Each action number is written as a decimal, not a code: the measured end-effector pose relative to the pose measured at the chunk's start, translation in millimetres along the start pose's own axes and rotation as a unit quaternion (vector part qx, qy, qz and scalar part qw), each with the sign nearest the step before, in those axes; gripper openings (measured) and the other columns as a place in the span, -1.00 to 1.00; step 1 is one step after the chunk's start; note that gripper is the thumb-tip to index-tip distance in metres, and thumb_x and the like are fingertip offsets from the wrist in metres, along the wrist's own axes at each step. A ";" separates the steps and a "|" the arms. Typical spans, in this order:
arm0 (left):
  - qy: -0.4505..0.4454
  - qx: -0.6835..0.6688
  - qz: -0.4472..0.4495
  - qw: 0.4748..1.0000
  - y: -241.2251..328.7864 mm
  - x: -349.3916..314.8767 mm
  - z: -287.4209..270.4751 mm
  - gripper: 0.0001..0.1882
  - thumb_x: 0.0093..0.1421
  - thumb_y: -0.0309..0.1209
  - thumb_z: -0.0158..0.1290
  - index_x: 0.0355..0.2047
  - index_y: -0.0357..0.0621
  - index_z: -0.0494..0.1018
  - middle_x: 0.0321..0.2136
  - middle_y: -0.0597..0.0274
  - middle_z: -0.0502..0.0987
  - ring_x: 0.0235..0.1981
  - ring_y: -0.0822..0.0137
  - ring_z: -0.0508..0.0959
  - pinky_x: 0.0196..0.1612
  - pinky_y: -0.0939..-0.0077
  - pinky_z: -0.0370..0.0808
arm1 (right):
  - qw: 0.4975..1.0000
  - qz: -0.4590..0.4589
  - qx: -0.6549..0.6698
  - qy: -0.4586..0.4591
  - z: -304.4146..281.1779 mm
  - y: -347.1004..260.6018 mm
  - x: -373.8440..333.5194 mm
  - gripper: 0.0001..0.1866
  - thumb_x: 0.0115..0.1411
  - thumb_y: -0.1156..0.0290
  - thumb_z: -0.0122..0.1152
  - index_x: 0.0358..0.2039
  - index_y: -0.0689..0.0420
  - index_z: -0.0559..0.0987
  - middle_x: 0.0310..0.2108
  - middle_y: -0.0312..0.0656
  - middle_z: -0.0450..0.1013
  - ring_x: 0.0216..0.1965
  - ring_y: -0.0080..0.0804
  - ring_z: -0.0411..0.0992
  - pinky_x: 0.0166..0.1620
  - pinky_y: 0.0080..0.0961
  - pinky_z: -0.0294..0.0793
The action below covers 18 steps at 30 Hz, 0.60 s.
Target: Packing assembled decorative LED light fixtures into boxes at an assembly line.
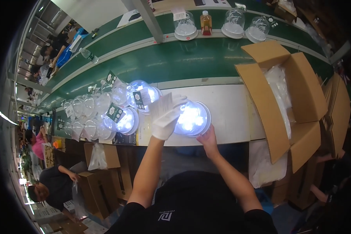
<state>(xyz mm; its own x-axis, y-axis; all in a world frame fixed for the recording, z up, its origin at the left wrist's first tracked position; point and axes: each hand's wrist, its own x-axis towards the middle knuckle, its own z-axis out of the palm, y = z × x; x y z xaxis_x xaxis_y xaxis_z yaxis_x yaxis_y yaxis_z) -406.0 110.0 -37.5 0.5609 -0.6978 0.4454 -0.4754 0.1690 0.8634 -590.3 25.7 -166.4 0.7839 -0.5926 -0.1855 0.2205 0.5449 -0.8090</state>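
A lit clear dome lamp [192, 117] with a round white base is tilted over the white work surface, its base toward the right. My right hand [209, 141], bare, grips the base's near edge; its fingertips are partly hidden under the rim. My left hand [164, 124], in a white glove, is beside the dome's left side, closed around a pale printed card [162, 104]. Whether this card is tied to the lamp, I cannot tell. Just left of the glove, two more lit dome lamps [127, 121] carry dark green tags [115, 112].
Several unlit clear domes [90, 105] crowd the left of the bench. An open carton [306, 87] with plastic lining stands at the right. Across the green conveyor [191, 58], a shelf holds domes [234, 25] and an amber bottle [206, 24]. A co-worker [54, 183] handles a plastic bag at lower left.
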 end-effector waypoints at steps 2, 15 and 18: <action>-0.030 0.223 0.137 0.965 -8.9 18.1 -0.1 -0.68 0.15 -0.55 0.11 -0.06 -0.13 0.59 0.02 0.03 0.61 0.08 0.02 0.57 0.13 0.28 0.49 | 0.998 0.068 -0.005 -0.009 -12.3 -3.5 15.3 -0.11 0.11 0.60 0.43 0.35 0.20 0.09 0.26 -0.08 0.27 0.31 -0.27 0.25 0.36 -0.33 0.22; -0.022 0.154 -0.085 0.984 -13.4 14.3 38.7 -0.70 0.21 -0.34 0.15 -0.07 -0.13 0.60 -0.16 0.11 0.66 -0.15 0.08 0.65 -0.02 0.27 0.57 | 0.852 -0.123 -0.509 -0.026 -35.8 -30.7 47.5 0.44 -0.34 0.06 0.74 0.44 0.23 -0.01 0.38 0.18 0.11 0.38 0.14 0.15 0.42 -0.01 0.08; -0.061 0.242 -0.095 0.964 -17.8 21.4 47.6 -0.65 0.12 -0.26 0.23 -0.11 -0.15 0.59 -0.10 -0.03 0.61 -0.12 -0.07 0.62 -0.05 0.20 0.55 | 0.781 -0.130 -0.608 -0.055 -38.3 -21.6 54.5 0.51 -0.36 0.04 0.74 0.44 0.26 -0.11 0.39 0.16 0.14 0.43 0.06 0.10 0.48 0.03 -0.11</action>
<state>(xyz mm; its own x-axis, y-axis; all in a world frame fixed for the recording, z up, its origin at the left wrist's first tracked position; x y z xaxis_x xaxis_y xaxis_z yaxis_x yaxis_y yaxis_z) -417.8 58.9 -54.6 0.5990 -0.7660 0.2332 -0.6491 -0.2940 0.7015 -574.6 -41.1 -180.4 0.8639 -0.4990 0.0685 -0.2819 -0.5917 -0.7552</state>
